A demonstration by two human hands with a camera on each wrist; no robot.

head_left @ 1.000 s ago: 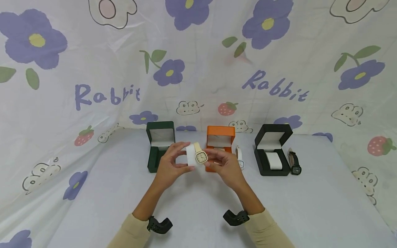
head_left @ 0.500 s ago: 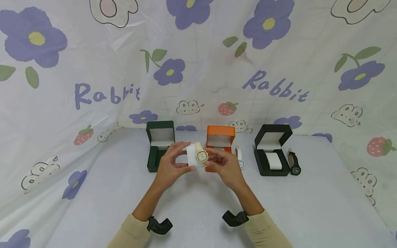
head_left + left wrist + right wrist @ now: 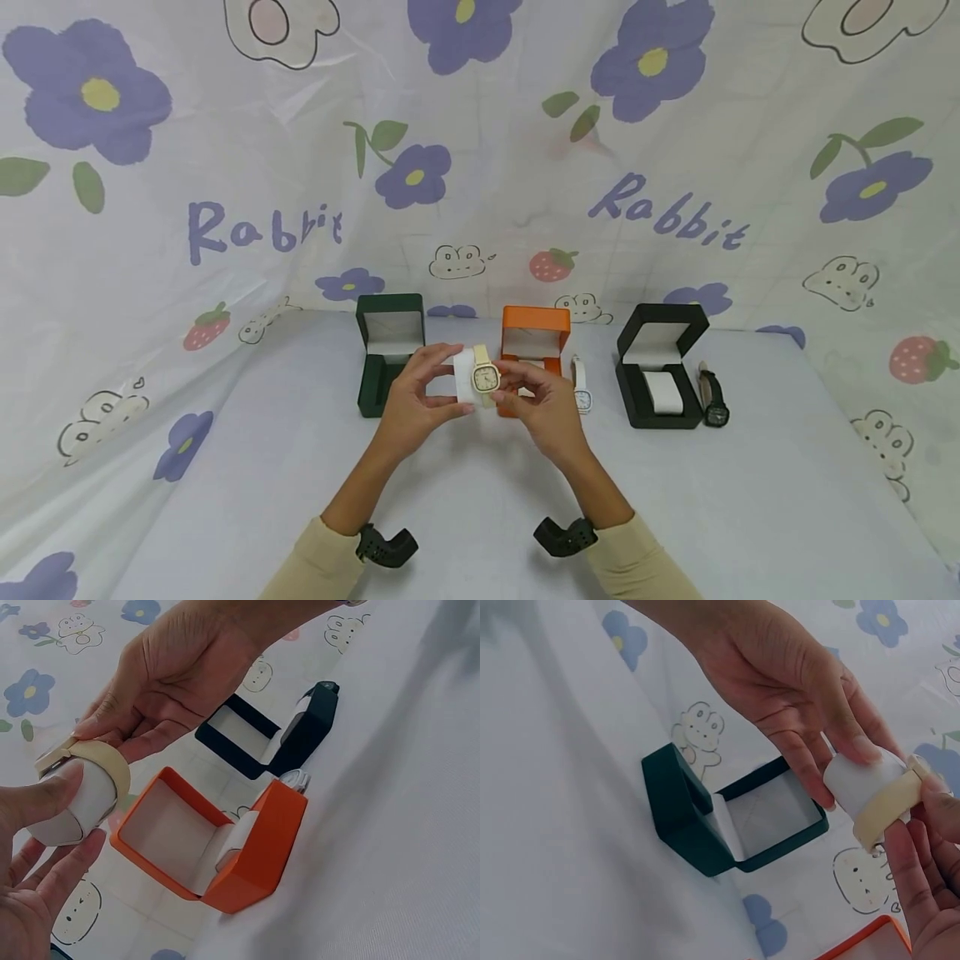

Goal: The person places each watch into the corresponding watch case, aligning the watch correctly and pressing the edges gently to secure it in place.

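Observation:
My left hand (image 3: 417, 398) holds a white watch cushion (image 3: 464, 377) between thumb and fingers, above the table. Around the cushion's right-hand part lies a wristwatch (image 3: 486, 378) with a cream strap and a squarish gold-rimmed face. My right hand (image 3: 545, 408) pinches this watch from the right, thumb below and fingers above. In the left wrist view the cream strap (image 3: 112, 763) curves over the cushion. The right wrist view shows the left fingers on the cushion's plain end (image 3: 855, 780). Whether the clasp is fastened cannot be seen.
Behind the hands stand an open green box (image 3: 390, 325), an open orange box (image 3: 536, 321) and an open black box (image 3: 663, 400) with a white cushion inside. A white watch (image 3: 582, 400) lies beside the orange box, a black watch (image 3: 716, 400) beside the black one.
The cream watch has turned slightly on the cushion, its strap now more upright. Both hands keep their hold in nearly the same place; the head view has shifted a little.

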